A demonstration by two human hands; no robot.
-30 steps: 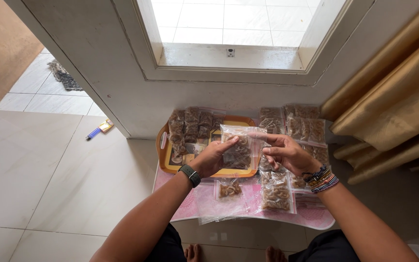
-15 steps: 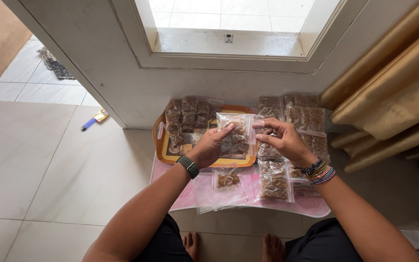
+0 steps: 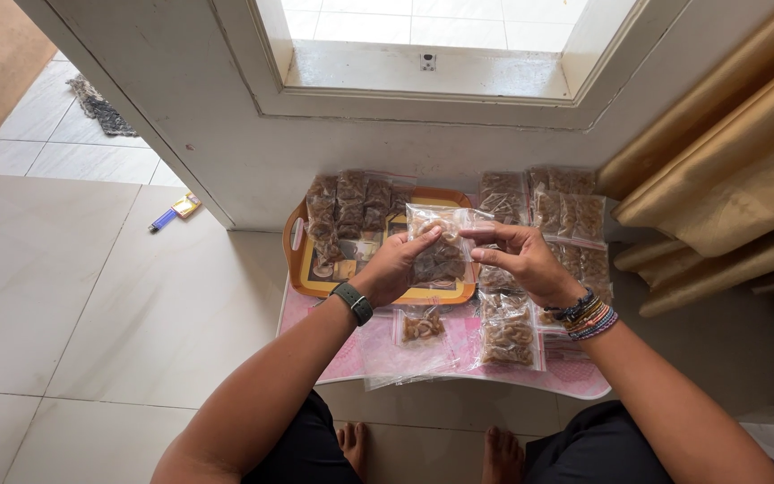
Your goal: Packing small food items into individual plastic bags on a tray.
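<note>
The left hand (image 3: 396,269) and the right hand (image 3: 517,255) meet at the centre of the frame, both pinching the top edge of a clear zip bag (image 3: 436,246) of brown snack pieces held just above the tray. The left hand's fingers are closed on the bag's left top corner; the right hand's fingers are closed on the right end of its seal.

Below the hands, on the pink mat (image 3: 575,376), lie 2 more clear bags: a small bag (image 3: 421,327) with a few brown pieces and a fuller bag (image 3: 508,332) to its right.

Beyond them, the orange tray (image 3: 302,269) carries a row of filled bags (image 3: 351,202) along its far edge. To the right of centre, a stack of filled bags (image 3: 571,215) lies against the wall.

At the left of the frame, a blue lighter (image 3: 163,220) lies on the tiled floor.

Compared with 0.5 s ago, the held bag sits a little higher and the hands are closer together at its top.
</note>
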